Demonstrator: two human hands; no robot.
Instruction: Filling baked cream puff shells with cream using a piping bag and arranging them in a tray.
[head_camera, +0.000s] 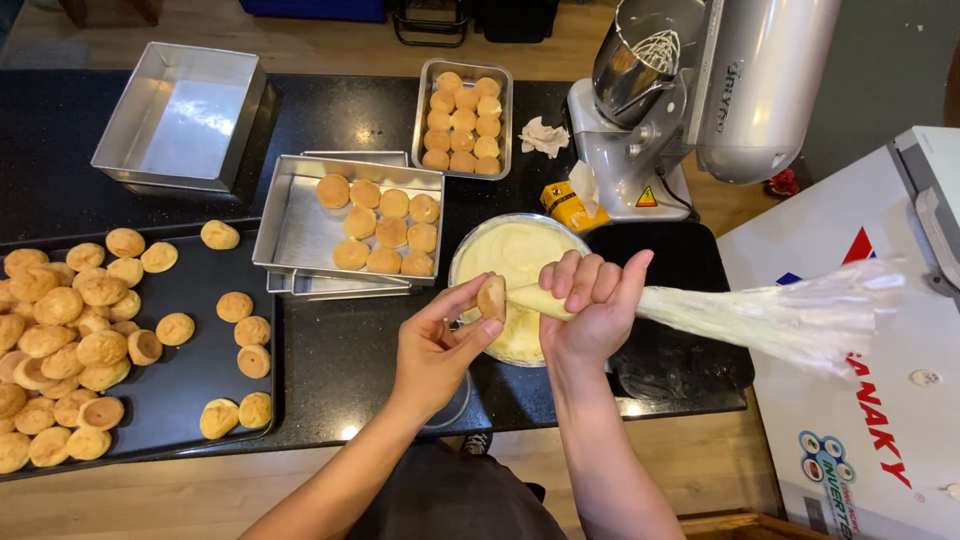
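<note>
My left hand (432, 352) pinches a puff (491, 298) in its fingers; my right hand (590, 305) grips the piping bag (760, 315), tip touching it, above the cream bowl (470, 250) near the table (340, 350) edge.

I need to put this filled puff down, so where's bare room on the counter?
Bare metal in the left half of the rectangular steel pan beside its puffs; the empty deep steel pan at back left. The black baking tray is crowded along its left side, looser at its right.

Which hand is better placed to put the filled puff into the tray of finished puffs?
The left hand: it already holds the puff, just beside the half-filled tray. The right hand grips the piping bag.
</note>
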